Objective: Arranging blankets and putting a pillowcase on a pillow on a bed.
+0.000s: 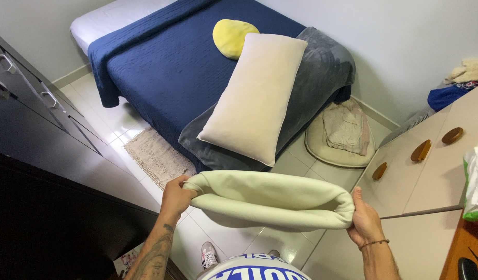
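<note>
Head view. Both forearms rise from the bottom edge, over a white-and-blue printed shirt front and a pale sneaker on the tiled floor.

Left hand: fingers curled shut, clamped on the left end of a cream pillowcase. Tattooed forearm below it.

Right hand: fingers closed, gripping the right end of the same pillowcase; thin cord bracelet at the wrist.

Cream pillowcase: stretched between the two hands, held clear of the floor, mouth gathered open along its upper edge, lower fabric sagging slightly.

Beyond the hands:
- long cream pillow, bare, lying slantwise on a grey plush blanket at the near corner of the bed;
- navy quilted bedspread covering the bed, white sheet showing at the far end;
- round yellow cushion, touching the far end of the long pillow.

Beyond the left hand: beige shaggy rug beside the bed; dark cabinet with metal handles further left.

Beyond the right hand: round beige pet bed with folded cloth on it; pale drawer unit with oval wooden knobs just right of the hand; green-and-white plastic bag on top.
</note>
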